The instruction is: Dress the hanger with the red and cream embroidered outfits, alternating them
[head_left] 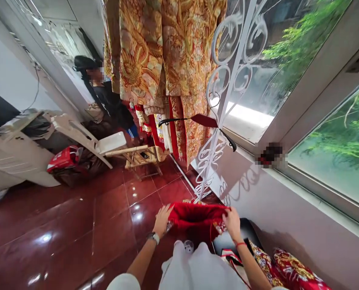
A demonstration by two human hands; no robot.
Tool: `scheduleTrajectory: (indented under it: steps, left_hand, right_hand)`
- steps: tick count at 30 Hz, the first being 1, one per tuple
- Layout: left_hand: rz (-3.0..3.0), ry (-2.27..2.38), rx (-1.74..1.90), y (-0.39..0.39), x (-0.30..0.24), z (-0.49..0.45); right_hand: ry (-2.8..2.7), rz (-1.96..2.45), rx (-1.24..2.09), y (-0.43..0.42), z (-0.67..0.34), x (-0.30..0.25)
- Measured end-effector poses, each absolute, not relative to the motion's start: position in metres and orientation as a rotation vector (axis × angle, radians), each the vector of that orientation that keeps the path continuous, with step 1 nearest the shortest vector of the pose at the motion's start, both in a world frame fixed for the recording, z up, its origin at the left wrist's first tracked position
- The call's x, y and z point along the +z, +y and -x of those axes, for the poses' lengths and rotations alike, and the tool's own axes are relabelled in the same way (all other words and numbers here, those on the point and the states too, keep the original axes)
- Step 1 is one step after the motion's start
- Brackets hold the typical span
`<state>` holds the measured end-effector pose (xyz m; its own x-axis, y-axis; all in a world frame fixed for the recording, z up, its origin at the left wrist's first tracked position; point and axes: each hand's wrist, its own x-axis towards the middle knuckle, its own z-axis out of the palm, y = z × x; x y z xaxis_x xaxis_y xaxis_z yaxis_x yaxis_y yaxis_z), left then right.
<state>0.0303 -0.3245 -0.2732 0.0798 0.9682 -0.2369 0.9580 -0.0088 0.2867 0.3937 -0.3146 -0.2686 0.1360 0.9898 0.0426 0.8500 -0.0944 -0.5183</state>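
Note:
A red garment (194,213) stretches between my two hands, its upper edge spread wide and its inside dark red. Patterned patches show near its sides. My left hand (162,221), with a watch at the wrist, is closed on the left end of that edge. At the opposite end, my right hand (232,224) grips the cloth; a red cord circles this wrist. The garment's lower part hangs out of sight. Just beyond it stands a white scrolled metal rack (208,173), where a black hanger (179,119) with a dark red middle hangs.
Gold and red embroidered clothes (170,52) hang ahead. A bamboo stool (141,157), a white chair (77,133) and a red bag (63,158) stand left. A person (107,96) is behind them. At right are a window wall, a black seat (248,233) and patterned red cloth (297,270).

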Motion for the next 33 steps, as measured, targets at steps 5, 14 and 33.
scheduleTrajectory:
  steps: [5,14,33]
  left_hand:
    - [-2.097,1.825,0.306,-0.247,-0.187,-0.016]
    - [-2.353,1.418,0.588,-0.223,-0.013,-0.016]
    - [-2.132,2.136,0.498,-0.095,-0.029,-0.019]
  right_hand:
    - [-1.815,1.821,0.122,-0.246,-0.406,-0.197]
    - [-1.572,1.399,-0.208,-0.207,-0.467,-0.001]
    - [-1.908,1.198,0.205,-0.091,-0.452,-0.009]
